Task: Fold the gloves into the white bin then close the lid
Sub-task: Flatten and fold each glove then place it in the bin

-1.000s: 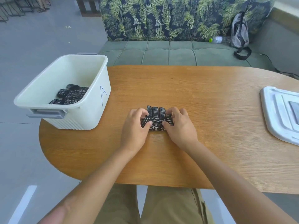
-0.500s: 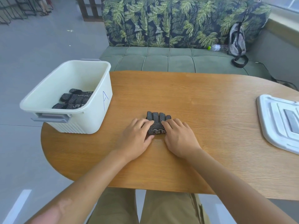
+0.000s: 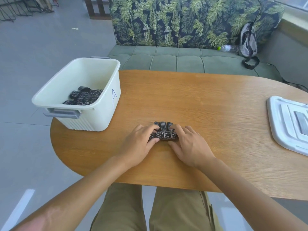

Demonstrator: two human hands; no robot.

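Observation:
A black dotted glove (image 3: 164,132), folded, lies on the wooden table (image 3: 208,105) near its front edge. My left hand (image 3: 139,143) grips the glove's left end, fingers on top and thumb at the near edge. My right hand (image 3: 189,145) holds the right end the same way. The glove's patterned cuff band faces me, and its fingertips stick out beyond my fingers. The white bin (image 3: 100,114), marked with a blue A, stands open at the table's left end, with folded black gloves (image 3: 85,96) inside. The white lid (image 3: 286,124) lies flat at the right edge.
A green bench sofa (image 3: 175,59) with a leaf-print back runs behind the table. On it lie a plastic bottle (image 3: 226,48) and a grey backpack (image 3: 248,40). The bin overhangs the table's left end above grey floor. My knees are under the front edge.
My hands went from pressing flat on the folded glove to curling around its two ends, thumbs tucked at the near edge. The cuff band now tips up toward me.

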